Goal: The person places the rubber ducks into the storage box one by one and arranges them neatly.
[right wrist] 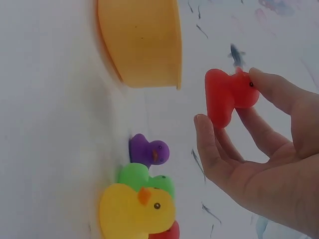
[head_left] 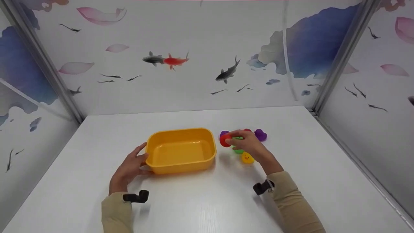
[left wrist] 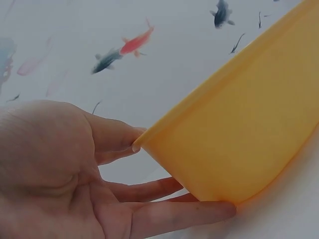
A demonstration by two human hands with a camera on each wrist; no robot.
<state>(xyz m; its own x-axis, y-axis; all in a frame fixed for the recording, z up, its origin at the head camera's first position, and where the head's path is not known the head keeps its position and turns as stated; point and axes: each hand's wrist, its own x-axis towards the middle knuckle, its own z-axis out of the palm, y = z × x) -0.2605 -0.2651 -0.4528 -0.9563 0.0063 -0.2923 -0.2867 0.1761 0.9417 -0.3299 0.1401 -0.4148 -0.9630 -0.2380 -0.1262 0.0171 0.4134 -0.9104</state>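
A yellow plastic basin (head_left: 181, 166) stands on the white table. My left hand (head_left: 131, 165) holds its left end; in the left wrist view, fingertips touch the rim and a straight finger (left wrist: 184, 219) reaches the bottom edge. My right hand (head_left: 249, 144) pinches a red rubber duck (right wrist: 219, 97) between thumb and fingers, raised just right of the basin. Below that hand are a yellow duck (head_left: 247, 158), a green duck (head_left: 238, 151) and a purple duck (right wrist: 144, 150). Another purple duck (head_left: 260, 135) lies farther right. A second red duck (right wrist: 172, 231) is mostly hidden.
White panels (head_left: 200, 94) painted with fish and petals enclose the table (head_left: 200, 200) at the back and both sides. Metal posts (head_left: 343, 55) stand at the back corners. A black wrist camera (head_left: 263, 187) sits on each sleeve.
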